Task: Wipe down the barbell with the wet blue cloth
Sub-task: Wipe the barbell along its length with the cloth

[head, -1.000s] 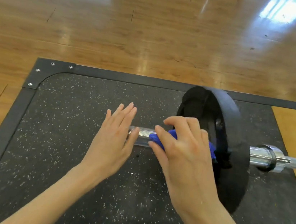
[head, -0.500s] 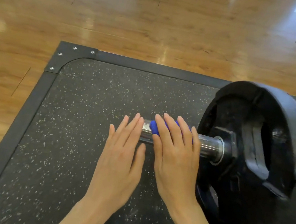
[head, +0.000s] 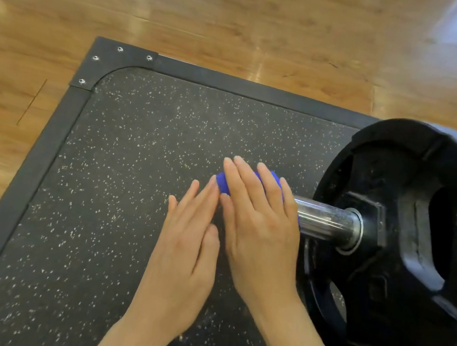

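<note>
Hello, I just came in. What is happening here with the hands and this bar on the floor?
A person is wiping the end of a barbell. The right hand lies over a blue cloth draped on the tip of the chrome sleeve, fingers fairly straight. The left hand is open, close beside it, holding nothing. A black weight plate sits on the sleeve, over a speckled black mat on a wooden floor.

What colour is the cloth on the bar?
Bright blue cloth, seen in the head view.

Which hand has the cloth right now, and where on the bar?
The right hand presses the blue cloth over the bar's outer end, fingers straight. The left hand holds nothing.
</note>
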Motion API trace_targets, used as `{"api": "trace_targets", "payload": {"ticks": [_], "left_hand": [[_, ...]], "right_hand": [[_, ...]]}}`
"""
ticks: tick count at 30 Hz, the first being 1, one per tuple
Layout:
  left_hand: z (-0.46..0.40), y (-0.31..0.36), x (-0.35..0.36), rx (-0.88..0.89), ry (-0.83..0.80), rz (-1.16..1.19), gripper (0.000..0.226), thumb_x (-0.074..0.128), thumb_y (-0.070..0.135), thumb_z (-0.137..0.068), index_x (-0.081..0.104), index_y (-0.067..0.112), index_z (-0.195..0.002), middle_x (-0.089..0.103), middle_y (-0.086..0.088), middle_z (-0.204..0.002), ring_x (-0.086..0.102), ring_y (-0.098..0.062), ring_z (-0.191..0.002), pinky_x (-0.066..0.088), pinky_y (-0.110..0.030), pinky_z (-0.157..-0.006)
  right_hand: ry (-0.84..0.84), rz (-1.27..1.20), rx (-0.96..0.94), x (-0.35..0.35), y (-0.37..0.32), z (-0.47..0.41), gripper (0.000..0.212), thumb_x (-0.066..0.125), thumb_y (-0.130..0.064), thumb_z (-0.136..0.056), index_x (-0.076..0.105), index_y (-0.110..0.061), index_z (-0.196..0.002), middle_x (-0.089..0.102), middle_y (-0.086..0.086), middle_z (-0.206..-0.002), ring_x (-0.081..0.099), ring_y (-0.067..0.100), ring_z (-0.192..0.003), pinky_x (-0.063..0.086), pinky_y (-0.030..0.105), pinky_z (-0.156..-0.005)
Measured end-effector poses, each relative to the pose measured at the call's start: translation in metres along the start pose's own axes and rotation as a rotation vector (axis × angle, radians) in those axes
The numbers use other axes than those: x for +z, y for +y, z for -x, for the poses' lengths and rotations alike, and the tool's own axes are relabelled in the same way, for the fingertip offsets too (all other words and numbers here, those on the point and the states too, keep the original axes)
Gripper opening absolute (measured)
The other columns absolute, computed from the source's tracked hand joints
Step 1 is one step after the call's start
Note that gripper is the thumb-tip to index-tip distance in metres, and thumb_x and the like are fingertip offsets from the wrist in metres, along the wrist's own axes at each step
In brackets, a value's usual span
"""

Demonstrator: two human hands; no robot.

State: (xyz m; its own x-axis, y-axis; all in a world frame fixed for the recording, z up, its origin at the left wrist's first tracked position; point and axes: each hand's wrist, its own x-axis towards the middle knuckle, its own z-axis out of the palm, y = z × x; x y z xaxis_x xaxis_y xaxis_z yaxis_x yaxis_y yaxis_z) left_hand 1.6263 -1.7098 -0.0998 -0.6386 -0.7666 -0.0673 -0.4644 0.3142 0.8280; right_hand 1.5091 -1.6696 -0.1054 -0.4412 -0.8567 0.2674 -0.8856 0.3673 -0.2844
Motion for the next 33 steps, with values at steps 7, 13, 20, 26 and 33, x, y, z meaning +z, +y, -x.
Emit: {"api": "trace_targets", "payload": {"ticks": [7,13,20,26,33], "left_hand": [[0.001,0.007,0.003,0.038,0.0,0.018,0.055,0.02,0.044,-0.106,0.024,0.029,-0.158,0.019,0.022,-0.165,0.005,0.003,-0.153,-0.005,-0.023,-0.124],[0.002,0.009,0.006,0.032,0.016,0.051,0.055,0.019,0.046,-0.107,0.026,0.026,-0.158,0.021,0.02,-0.165,0.009,0.002,-0.153,-0.001,-0.025,-0.125],[0.006,0.011,0.008,0.014,0.038,0.092,0.055,0.019,0.047,-0.107,0.026,0.028,-0.157,0.021,0.022,-0.165,0.011,0.003,-0.153,0.0,-0.024,-0.124],[0.016,0.01,0.007,-0.002,0.045,0.069,0.055,0.018,0.046,-0.107,0.028,0.027,-0.158,0.022,0.025,-0.163,0.011,0.005,-0.152,0.001,-0.024,-0.124],[0.03,0.009,0.004,-0.017,0.031,0.058,0.055,0.018,0.045,-0.107,0.029,0.026,-0.158,0.023,0.025,-0.163,0.011,0.005,-0.152,0.0,-0.021,-0.124]], "right_hand": [[-0.016,-0.042,0.071,-0.008,0.003,0.004,0.045,0.031,-0.029,-0.108,0.054,-0.018,-0.145,0.053,-0.004,-0.148,0.041,0.024,-0.144,0.021,0.045,-0.122],[-0.074,-0.094,0.064,-0.019,0.005,0.011,0.042,0.035,-0.026,-0.106,0.056,-0.023,-0.142,0.054,-0.009,-0.147,0.04,0.018,-0.143,0.02,0.038,-0.121],[-0.178,-0.19,0.166,-0.031,0.0,0.0,0.039,0.029,-0.033,-0.107,0.063,-0.027,-0.126,0.064,-0.015,-0.128,0.054,0.015,-0.126,0.031,0.042,-0.113],[-0.462,-0.15,0.299,-0.028,-0.004,-0.038,0.026,0.021,-0.023,-0.097,0.047,-0.025,-0.096,0.062,-0.006,-0.099,0.064,0.027,-0.095,0.037,0.045,-0.1],[-0.31,0.001,0.274,-0.024,-0.009,-0.009,0.041,0.017,-0.035,-0.102,0.057,-0.032,-0.094,0.062,-0.015,-0.093,0.058,0.017,-0.098,0.034,0.043,-0.11]]}}
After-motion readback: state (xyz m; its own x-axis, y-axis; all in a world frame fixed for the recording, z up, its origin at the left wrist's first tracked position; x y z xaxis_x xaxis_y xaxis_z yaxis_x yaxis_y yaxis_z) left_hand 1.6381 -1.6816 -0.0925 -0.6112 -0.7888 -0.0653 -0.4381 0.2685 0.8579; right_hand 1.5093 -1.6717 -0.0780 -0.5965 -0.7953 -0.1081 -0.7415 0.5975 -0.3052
